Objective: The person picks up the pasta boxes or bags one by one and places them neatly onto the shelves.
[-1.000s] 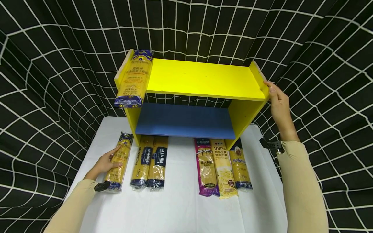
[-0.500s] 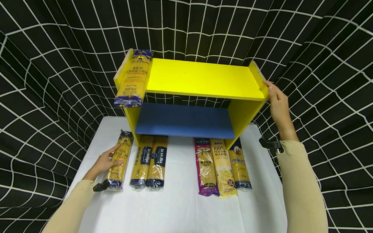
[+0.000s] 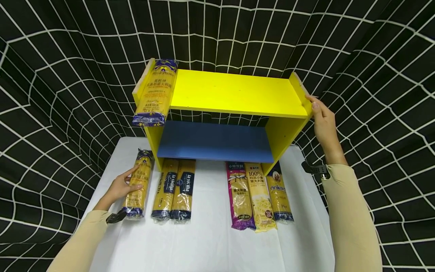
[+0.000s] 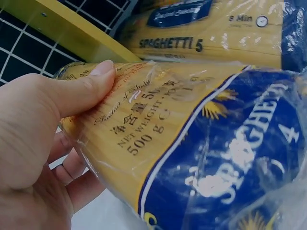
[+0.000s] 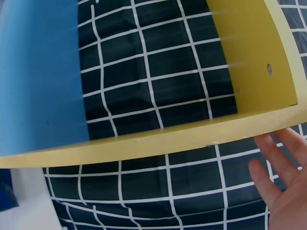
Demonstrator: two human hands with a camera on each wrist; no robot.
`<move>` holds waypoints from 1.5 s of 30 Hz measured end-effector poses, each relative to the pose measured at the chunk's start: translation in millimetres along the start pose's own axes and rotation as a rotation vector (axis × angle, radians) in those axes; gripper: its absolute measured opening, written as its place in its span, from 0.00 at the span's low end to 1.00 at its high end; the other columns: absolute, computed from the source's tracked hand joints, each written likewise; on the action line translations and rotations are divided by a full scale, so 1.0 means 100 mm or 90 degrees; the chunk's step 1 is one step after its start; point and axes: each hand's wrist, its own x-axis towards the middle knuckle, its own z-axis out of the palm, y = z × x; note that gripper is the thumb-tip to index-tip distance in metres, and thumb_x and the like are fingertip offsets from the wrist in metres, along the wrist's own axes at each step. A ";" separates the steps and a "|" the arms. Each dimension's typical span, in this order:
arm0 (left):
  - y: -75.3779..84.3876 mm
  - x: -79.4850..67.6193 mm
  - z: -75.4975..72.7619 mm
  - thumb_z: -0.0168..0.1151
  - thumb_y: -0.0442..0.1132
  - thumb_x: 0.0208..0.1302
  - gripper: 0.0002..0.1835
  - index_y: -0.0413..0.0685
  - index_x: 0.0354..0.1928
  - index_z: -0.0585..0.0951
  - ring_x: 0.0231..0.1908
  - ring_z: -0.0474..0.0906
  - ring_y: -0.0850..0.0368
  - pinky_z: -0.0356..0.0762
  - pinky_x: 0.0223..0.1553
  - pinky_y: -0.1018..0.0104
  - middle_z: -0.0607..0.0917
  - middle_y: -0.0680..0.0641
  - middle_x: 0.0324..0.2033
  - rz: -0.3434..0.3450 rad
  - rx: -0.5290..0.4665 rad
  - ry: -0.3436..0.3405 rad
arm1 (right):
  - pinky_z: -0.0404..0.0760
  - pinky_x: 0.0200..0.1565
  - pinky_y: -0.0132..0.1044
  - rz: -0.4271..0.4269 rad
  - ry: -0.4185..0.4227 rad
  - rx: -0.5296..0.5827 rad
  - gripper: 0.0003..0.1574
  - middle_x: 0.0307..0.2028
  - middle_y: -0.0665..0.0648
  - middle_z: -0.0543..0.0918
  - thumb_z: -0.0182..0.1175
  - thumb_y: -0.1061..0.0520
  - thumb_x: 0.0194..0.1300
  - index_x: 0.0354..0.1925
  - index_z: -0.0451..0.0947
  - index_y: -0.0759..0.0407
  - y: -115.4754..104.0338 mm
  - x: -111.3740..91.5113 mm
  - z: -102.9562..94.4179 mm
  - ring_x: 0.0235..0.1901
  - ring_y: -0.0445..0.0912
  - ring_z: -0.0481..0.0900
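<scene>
A: How is the pack (image 3: 143, 176) being held?

B: It is being gripped by the left hand (image 3: 119, 187): the thumb is being laid over the printed face and the fingers are being kept under the outer side. The loose strands are presumably being kept together that way.

A: Where is it being kept?

B: Over the left of the table (image 3: 210, 245), outside the shelf (image 3: 234, 92) and just beside the blue-labelled pair (image 3: 173, 196). Whether any weight is being borne by the table cannot be told from these angles.

A: And the right hand (image 3: 324, 121)?

B: Nothing is being carried there. The shelf's right side is being touched by fairly straight fingers, probably so that the frame is being steadied.

A: What is being stored on top?

B: A like pack (image 3: 156, 88) is being housed at the left end, seemingly squared against the side wall.

A: What is being shown by the held one?

B: Golden strands are being shown through clear, creased, shiny film; "500 g" is being displayed, and "SPAGHETTI 4" is being carried in white on a deep-blue end.
</scene>
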 end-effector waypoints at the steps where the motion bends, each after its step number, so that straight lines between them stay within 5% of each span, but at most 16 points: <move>1: 0.01 0.00 -0.02 0.73 0.43 0.59 0.50 0.52 0.78 0.54 0.28 0.81 0.56 0.82 0.27 0.63 0.80 0.24 0.46 0.000 -0.009 0.003 | 0.70 0.62 0.32 0.002 -0.002 0.003 0.27 0.68 0.51 0.73 0.37 0.41 0.80 0.70 0.67 0.38 -0.03 -0.01 0.00 0.54 0.35 0.71; 12: 0.24 0.00 -0.36 0.72 0.45 0.60 0.49 0.54 0.78 0.54 0.31 0.81 0.60 0.82 0.29 0.63 0.81 0.24 0.46 0.022 -0.026 0.034 | 0.68 0.66 0.36 0.010 -0.009 0.016 0.27 0.68 0.52 0.72 0.38 0.42 0.80 0.71 0.67 0.41 -0.26 -0.13 -0.01 0.55 0.35 0.70; 25: 0.84 -0.02 -0.83 0.69 0.42 0.63 0.47 0.52 0.78 0.52 0.34 0.79 0.75 0.83 0.33 0.69 0.79 0.23 0.52 0.066 -0.054 0.072 | 0.69 0.63 0.34 0.005 -0.007 0.010 0.27 0.68 0.54 0.73 0.38 0.42 0.80 0.70 0.67 0.40 -0.24 -0.13 0.00 0.54 0.35 0.70; 29: 1.05 -0.05 -0.96 0.68 0.39 0.64 0.46 0.51 0.78 0.52 0.35 0.81 0.74 0.83 0.34 0.71 0.86 0.46 0.45 0.076 -0.084 0.067 | 0.70 0.65 0.35 0.007 -0.008 0.008 0.27 0.68 0.53 0.72 0.38 0.41 0.80 0.70 0.67 0.39 -0.25 -0.13 0.00 0.54 0.34 0.71; 33: 1.25 -0.06 -1.10 0.68 0.39 0.64 0.45 0.55 0.78 0.53 0.35 0.82 0.73 0.84 0.34 0.70 0.80 0.71 0.36 0.080 -0.107 0.066 | 0.69 0.69 0.41 0.019 -0.012 0.004 0.27 0.69 0.52 0.71 0.37 0.40 0.80 0.71 0.67 0.37 -0.24 -0.13 0.00 0.56 0.35 0.71; 45: 1.74 -0.02 -1.46 0.66 0.37 0.65 0.45 0.66 0.78 0.54 0.37 0.83 0.72 0.84 0.35 0.72 0.82 0.72 0.36 0.062 -0.186 0.077 | 0.66 0.72 0.46 0.023 -0.014 0.002 0.28 0.71 0.51 0.70 0.37 0.40 0.79 0.71 0.66 0.37 -0.24 -0.12 -0.01 0.60 0.38 0.71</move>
